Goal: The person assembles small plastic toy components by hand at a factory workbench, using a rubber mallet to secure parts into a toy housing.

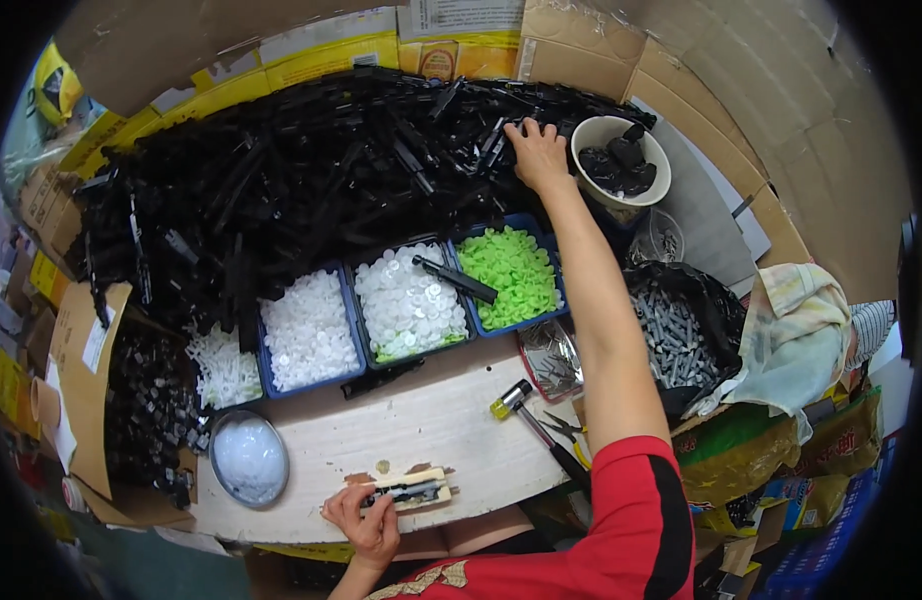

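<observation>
My left hand (366,525) is at the table's front edge, fingers curled on the left end of a slim black plastic part (406,492). That part lies in a cream-coloured block (436,480). Far off, my right hand (539,155) stretches over a large heap of black plastic parts (311,170), its fingers apart and the tips at the heap's right side. Beside it stands a cream bowl (663,190) with black pieces in it. One long black part (455,279) lies across the trays of white discs (401,300) and green pieces (509,275).
White pieces (306,325) fill another blue tray. A round dish (249,458) holds a pale, shiny mass. A yellow-and-black-headed mallet (511,399) and pliers (569,432) lie right. Grey cylindrical parts (671,330) sit in a black bag. Cardboard walls (581,45) enclose the back.
</observation>
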Tool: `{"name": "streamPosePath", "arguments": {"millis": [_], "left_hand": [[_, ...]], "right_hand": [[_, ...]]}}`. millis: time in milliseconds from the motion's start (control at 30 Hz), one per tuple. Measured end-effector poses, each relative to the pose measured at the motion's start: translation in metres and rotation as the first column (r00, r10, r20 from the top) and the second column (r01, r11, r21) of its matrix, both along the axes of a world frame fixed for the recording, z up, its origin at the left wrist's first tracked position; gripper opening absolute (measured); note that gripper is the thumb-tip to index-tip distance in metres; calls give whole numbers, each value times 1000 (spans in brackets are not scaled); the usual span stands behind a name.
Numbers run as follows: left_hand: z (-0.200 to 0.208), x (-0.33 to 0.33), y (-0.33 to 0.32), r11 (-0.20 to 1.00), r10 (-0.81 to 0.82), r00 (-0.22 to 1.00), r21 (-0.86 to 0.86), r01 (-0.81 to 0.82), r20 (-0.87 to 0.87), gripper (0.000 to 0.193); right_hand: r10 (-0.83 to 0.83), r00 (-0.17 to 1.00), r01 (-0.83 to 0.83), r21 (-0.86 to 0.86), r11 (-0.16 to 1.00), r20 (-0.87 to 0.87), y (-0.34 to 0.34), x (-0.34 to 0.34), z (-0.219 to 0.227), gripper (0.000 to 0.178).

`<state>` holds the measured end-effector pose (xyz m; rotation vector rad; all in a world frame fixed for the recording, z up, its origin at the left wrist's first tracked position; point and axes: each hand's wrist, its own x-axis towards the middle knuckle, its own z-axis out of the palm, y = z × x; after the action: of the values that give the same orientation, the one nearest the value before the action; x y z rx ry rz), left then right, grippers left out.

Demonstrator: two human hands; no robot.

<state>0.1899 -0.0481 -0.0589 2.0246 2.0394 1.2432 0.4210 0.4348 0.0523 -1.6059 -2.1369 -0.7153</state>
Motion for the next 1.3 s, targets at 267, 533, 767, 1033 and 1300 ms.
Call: {"name": "streamPosePath", "arguments": {"millis": [267,533,767,1033,1300], "left_hand": [[-10,-2,-3,1000,14,1000,-25,-13,23,19],[-11,-2,0,999,21,999,30,-22,28,17],[-12,-4,9,995,17,999,96,-19,29,18],[-9,-1,-6,991,14,1000,131,-17,26,17],[-21,-5,-10,989,48,999,138,-50,16,13]], "right_hand": [[246,959,-257,-65,964,-141,6,-50,-11,28],[149,988,-156,-229,961,-46,-43,-58,8,32],[316,908,-405,-380,832,-276,-45,-27,14,31],[224,788,-497,-378,781,-573,-113,-2,34,41],[283,526,-778,-319,541,-802,-241,-33,13,27]]}}
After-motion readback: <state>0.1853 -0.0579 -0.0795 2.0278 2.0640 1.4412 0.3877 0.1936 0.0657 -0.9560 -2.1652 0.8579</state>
